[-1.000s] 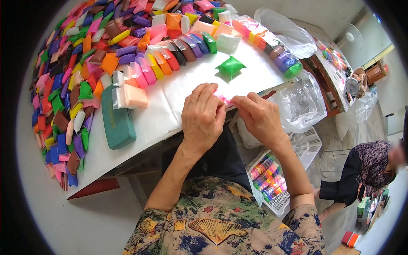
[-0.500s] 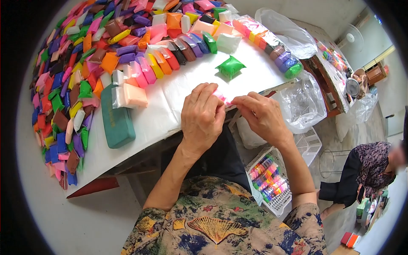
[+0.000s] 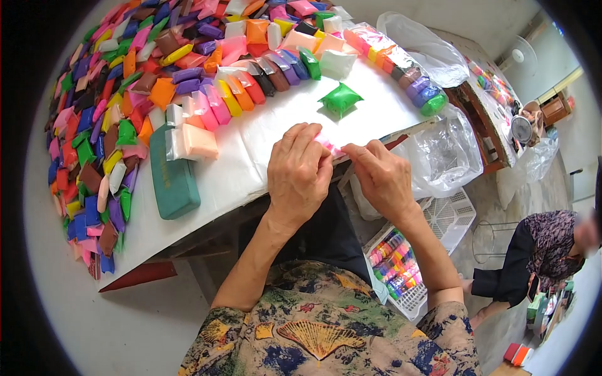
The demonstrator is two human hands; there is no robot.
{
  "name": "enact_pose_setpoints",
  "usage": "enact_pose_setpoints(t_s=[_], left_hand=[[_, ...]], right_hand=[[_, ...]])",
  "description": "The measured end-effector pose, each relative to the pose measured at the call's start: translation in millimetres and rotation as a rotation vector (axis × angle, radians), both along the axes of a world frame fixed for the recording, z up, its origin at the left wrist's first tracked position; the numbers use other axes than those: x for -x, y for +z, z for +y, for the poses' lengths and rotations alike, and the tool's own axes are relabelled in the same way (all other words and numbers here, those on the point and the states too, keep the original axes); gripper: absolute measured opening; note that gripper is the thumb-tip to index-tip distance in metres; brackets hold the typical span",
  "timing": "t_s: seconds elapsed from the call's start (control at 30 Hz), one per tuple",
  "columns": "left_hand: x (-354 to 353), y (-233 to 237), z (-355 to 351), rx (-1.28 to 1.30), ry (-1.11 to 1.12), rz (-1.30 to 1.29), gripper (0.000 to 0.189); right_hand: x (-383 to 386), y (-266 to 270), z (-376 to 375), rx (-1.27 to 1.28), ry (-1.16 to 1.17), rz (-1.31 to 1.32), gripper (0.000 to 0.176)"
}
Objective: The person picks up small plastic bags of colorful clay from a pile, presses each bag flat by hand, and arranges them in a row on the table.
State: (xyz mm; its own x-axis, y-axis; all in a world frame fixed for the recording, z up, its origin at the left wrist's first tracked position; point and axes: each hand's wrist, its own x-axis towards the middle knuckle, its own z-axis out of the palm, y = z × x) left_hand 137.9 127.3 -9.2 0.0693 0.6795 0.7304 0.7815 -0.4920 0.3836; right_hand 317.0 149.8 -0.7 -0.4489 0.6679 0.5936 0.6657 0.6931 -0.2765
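Note:
Over the table's front edge, my left hand (image 3: 298, 166) is closed around a small pink packet (image 3: 323, 140), most of which its fingers hide. My right hand (image 3: 381, 175) pinches at the packet's right end, thumb and forefinger together. Just beyond them a green packet (image 3: 340, 100) lies alone on the white table covering (image 3: 244, 153). To the left, a pale peach packet (image 3: 199, 141) rests on a dark green box (image 3: 174, 185). A curved row of wrapped packets, including a yellow one (image 3: 229, 98), stands behind.
A big heap of coloured packets (image 3: 125, 81) covers the table's left side. A clear bag with a row of coloured pieces (image 3: 404, 72) lies at the right edge, beside an empty-looking plastic bag (image 3: 442, 150). Below is a white basket (image 3: 414, 301) of packs. Another person (image 3: 539, 250) is at right.
My right hand has shifted slightly, its wrist and forearm swinging left and its fingers bending more upright. My left hand stays in place. The person at right has moved a little.

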Motion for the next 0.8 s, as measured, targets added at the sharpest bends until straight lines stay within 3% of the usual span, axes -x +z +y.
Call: enact_pose_setpoints(t_s=[0.33,0.8], left_hand=[[-1,4,-2,0.032,0.004,-0.027,0.01],[0,-1,0,-0.001,-0.007,-0.016,0.011]], right_hand=[[-4,12,7,0.206,0.062,0.029,0.019],[-5,33,5,0.148,0.103,-0.232,0.016]])
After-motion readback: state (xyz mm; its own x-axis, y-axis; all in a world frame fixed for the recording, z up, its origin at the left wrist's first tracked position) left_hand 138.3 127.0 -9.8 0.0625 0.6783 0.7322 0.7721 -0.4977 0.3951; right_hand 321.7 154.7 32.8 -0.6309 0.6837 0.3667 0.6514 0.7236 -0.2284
